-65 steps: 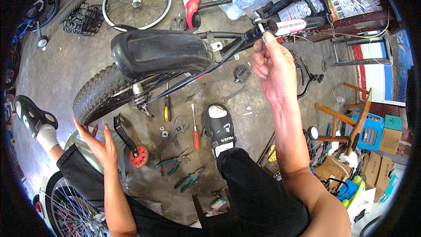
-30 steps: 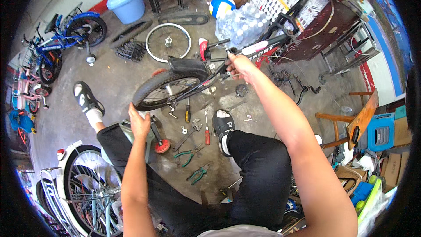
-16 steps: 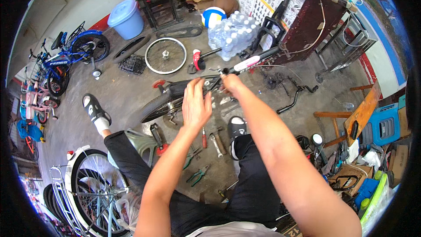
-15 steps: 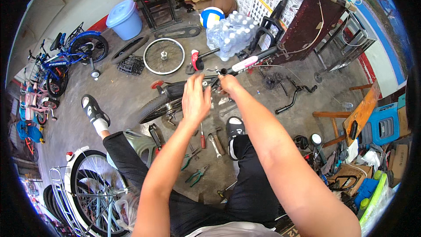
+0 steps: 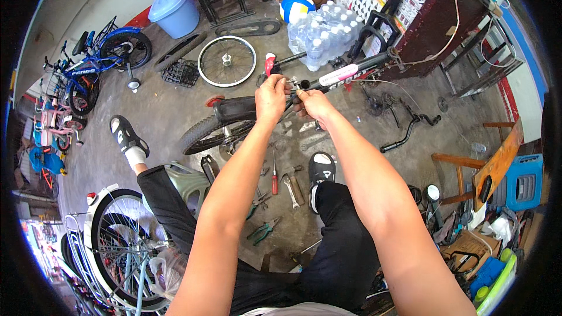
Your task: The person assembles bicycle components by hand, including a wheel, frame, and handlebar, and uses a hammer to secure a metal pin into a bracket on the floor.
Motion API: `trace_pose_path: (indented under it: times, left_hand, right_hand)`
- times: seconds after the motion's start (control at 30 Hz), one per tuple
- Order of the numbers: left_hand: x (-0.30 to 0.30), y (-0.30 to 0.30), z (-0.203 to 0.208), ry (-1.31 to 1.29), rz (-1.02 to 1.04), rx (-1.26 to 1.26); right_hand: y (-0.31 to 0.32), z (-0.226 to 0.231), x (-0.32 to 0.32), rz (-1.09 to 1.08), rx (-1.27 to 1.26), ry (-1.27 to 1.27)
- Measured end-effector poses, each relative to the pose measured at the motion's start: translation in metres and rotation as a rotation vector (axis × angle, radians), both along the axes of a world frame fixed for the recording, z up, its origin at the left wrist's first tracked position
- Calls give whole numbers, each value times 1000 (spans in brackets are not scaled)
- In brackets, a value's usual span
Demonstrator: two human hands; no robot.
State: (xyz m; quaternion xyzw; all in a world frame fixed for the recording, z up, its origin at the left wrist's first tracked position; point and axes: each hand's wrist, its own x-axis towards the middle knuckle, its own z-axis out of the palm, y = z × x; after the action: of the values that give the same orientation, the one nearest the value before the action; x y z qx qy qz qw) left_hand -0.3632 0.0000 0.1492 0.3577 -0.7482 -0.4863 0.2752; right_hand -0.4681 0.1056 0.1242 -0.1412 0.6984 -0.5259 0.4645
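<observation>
A bicycle frame (image 5: 370, 63) with a black, pink and white tube lies in front of me, its open seat tube (image 5: 304, 84) facing up. At the top of that tube is a small silver seat clamp (image 5: 294, 82). My left hand (image 5: 271, 100) is closed at the clamp's left side, fingertips pinched on its silver part. My right hand (image 5: 315, 105) is closed too, thumb and fingers pinching at the clamp's near side just below the tube opening. The fingers hide much of the clamp. Left of the hands is the frame's rear wheel (image 5: 196, 137) under a black mudguard (image 5: 237, 109).
On the floor nearer me lie a red screwdriver (image 5: 274, 182), a wrench (image 5: 291, 193), a hammer (image 5: 297, 186) and green-handled pliers (image 5: 263, 232). Beyond are a loose wheel rim (image 5: 253, 61), bottled water (image 5: 325, 32) and a blue bucket (image 5: 175, 14). A crank part (image 5: 404, 134) lies to the right.
My left hand has moved from beside the seat tube, fingers loosely extended, to a pinch at the clamp. The right hand stays there, its fingers now lower. The view has shifted slightly.
</observation>
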Motion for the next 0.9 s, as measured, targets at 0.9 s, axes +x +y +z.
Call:
trace_pose_path:
  times: [0.9]
  left_hand:
    - [-123,-97,-1,-643,-670,86]
  right_hand:
    - [-17,-17,7,-1,200,506]
